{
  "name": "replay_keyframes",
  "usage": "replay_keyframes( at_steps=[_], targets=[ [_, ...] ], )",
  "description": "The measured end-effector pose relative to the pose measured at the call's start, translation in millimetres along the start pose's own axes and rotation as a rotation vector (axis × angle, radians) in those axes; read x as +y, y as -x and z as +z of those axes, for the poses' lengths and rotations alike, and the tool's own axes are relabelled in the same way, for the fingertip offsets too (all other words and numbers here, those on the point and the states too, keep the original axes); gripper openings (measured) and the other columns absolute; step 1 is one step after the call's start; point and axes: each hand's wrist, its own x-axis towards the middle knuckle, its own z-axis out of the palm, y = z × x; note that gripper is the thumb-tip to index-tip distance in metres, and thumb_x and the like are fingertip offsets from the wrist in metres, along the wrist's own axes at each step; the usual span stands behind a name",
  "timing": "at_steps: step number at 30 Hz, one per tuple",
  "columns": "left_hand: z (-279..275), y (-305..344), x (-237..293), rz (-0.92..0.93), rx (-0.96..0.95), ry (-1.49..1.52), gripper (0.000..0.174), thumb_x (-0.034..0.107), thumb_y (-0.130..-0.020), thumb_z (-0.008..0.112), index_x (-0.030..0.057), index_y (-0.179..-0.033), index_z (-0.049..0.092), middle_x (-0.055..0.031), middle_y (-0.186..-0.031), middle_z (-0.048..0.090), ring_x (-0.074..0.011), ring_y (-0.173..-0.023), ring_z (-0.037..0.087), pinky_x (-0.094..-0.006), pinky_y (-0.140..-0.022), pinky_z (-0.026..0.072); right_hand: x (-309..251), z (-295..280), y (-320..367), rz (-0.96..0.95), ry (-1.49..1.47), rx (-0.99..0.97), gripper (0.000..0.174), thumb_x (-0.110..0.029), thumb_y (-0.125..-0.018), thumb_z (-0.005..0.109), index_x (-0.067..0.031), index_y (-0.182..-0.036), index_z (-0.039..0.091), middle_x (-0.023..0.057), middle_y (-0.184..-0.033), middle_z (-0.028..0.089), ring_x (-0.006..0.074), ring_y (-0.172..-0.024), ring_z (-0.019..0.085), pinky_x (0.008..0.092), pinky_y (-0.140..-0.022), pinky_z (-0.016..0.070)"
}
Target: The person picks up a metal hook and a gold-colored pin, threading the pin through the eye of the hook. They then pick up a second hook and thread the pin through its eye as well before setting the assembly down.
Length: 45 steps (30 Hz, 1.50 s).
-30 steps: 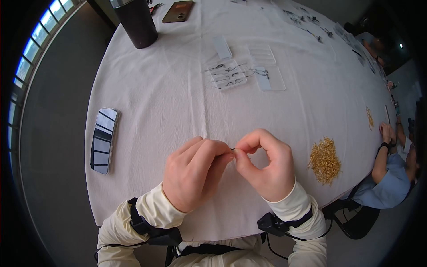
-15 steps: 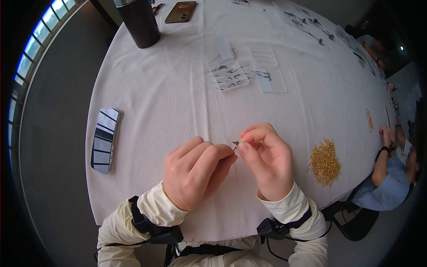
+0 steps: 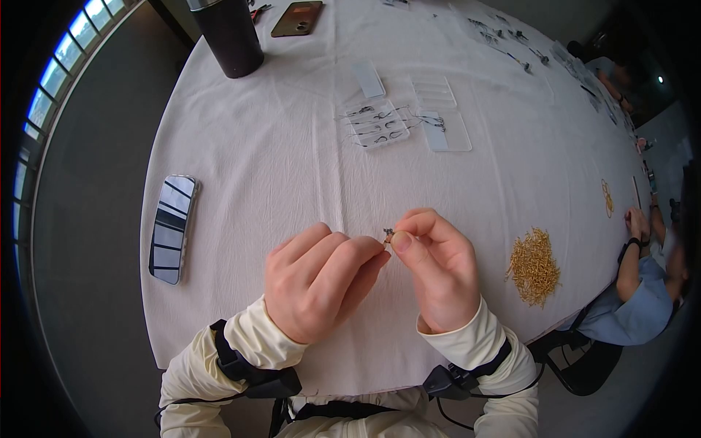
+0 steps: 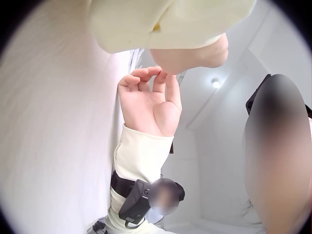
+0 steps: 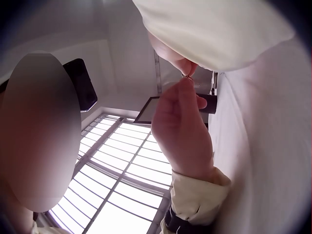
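Note:
Above the cloth in front of me, a tiny dark and gold-coloured piece (image 3: 388, 233) shows between the fingertips of both hands. My left hand (image 3: 321, 281) pinches its lower, gold part with thumb and forefinger, the other fingers curled beneath. From the right, my right hand (image 3: 440, 271) holds its upper side between thumb and forefinger. In the right wrist view, a thin glint of the piece (image 5: 186, 76) appears where the fingertips meet. The fingers cover most of it, and I cannot tell its kind.
Right of my hands lies a heap of small gold-coloured pieces (image 3: 534, 267). Beyond are a clear compartment box (image 3: 377, 125) with dark hooked, wiry bits and an open clear case (image 3: 456, 131). A phone (image 3: 173, 230) and a dark tumbler (image 3: 226, 40) stand left. Another person (image 3: 635, 285) sits at right.
The fingertips were close together over the piece; now its dark upper end shows above them. My right hand has turned slightly, with its fingers less rounded. My left hand has barely moved.

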Motion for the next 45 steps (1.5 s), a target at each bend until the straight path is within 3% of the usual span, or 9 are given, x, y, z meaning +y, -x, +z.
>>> replay_keyframes(
  at_steps=[9,11,17,20,33,36,38,45],
  targets=[
    [-4.0,-3.6,5.4,-0.094,0.047,0.094,0.021,-0.003,-0.071,0.074,0.0042,-0.088,0.063,-0.0037,-0.069,0.061,-0.0189,-0.053,0.052,-0.0305,-0.047,0.0414,-1.4,-1.8,-0.2,0.030,0.028,0.006,0.009,-0.010,-0.094,0.063,-0.0014,-0.095,0.060,0.0011,-0.093,0.057,0.0071,-0.080,0.054,0.0228,-0.074,0.0449],
    [-4.4,-3.6,4.6,-0.080,0.024,0.092,0.022,-0.010,-0.069,0.072,0.0033,-0.085,0.064,-0.0029,-0.070,0.064,-0.0145,-0.052,0.050,-0.0266,-0.047,0.0390,-1.9,-2.3,-0.5,0.046,0.021,0.010,0.010,-0.011,-0.094,0.063,-0.0019,-0.095,0.059,0.0010,-0.092,0.058,0.0070,-0.080,0.053,0.0226,-0.074,0.0447],
    [0.2,-1.7,1.3,0.010,0.038,0.056,0.022,0.002,-0.071,0.077,0.0050,-0.088,0.063,-0.0024,-0.066,0.057,-0.0182,-0.052,0.049,-0.0309,-0.046,0.0400,-3.7,-1.2,0.4,0.061,-0.014,0.003,0.011,-0.012,-0.095,0.063,-0.0019,-0.096,0.058,0.0009,-0.090,0.059,0.0072,-0.080,0.054,0.0223,-0.075,0.0451],
    [-2.4,-1.6,4.9,-0.005,-0.002,0.025,0.022,-0.005,-0.068,0.077,0.0037,-0.085,0.065,-0.0031,-0.066,0.061,-0.0169,-0.053,0.050,-0.0292,-0.048,0.0395,-2.5,-1.4,1.2,0.062,-0.022,-0.005,0.011,-0.012,-0.095,0.063,-0.0020,-0.096,0.059,0.0011,-0.091,0.059,0.0074,-0.082,0.054,0.0221,-0.076,0.0450],
    [-2.9,-1.7,4.8,0.030,-0.003,-0.044,0.022,-0.003,-0.069,0.079,0.0037,-0.087,0.066,-0.0023,-0.067,0.061,-0.0162,-0.051,0.048,-0.0290,-0.047,0.0379,2.3,-1.0,1.3,0.063,-0.187,-0.043,0.009,-0.010,-0.095,0.064,-0.0020,-0.098,0.063,0.0018,-0.094,0.060,0.0094,-0.088,0.055,0.0231,-0.082,0.0434],
    [-0.4,-2.5,5.0,-0.006,0.032,0.037,0.021,-0.004,-0.071,0.077,0.0036,-0.088,0.067,-0.0019,-0.067,0.062,-0.0153,-0.051,0.049,-0.0275,-0.047,0.0380,4.2,-1.4,1.0,0.053,-0.199,-0.048,0.008,-0.010,-0.094,0.065,-0.0025,-0.098,0.065,0.0013,-0.096,0.060,0.0096,-0.089,0.054,0.0231,-0.082,0.0427],
    [-1.8,-3.6,9.7,-0.182,0.015,0.196,0.017,-0.004,-0.075,0.073,0.0032,-0.089,0.067,-0.0015,-0.068,0.062,-0.0126,-0.052,0.050,-0.0249,-0.047,0.0371,4.6,-1.1,1.1,0.090,-0.264,-0.048,0.009,-0.011,-0.094,0.066,-0.0031,-0.098,0.066,0.0007,-0.096,0.060,0.0091,-0.090,0.054,0.0233,-0.082,0.0420],
    [-4.7,-0.4,14.5,-0.427,-0.035,0.343,0.014,0.001,-0.079,0.073,0.0043,-0.091,0.067,-0.0046,-0.070,0.063,-0.0139,-0.054,0.053,-0.0259,-0.049,0.0407,10.0,-2.0,1.6,0.089,-0.299,-0.074,0.009,-0.009,-0.093,0.067,-0.0036,-0.100,0.067,0.0002,-0.098,0.059,0.0086,-0.092,0.053,0.0233,-0.082,0.0413]
  ],
)
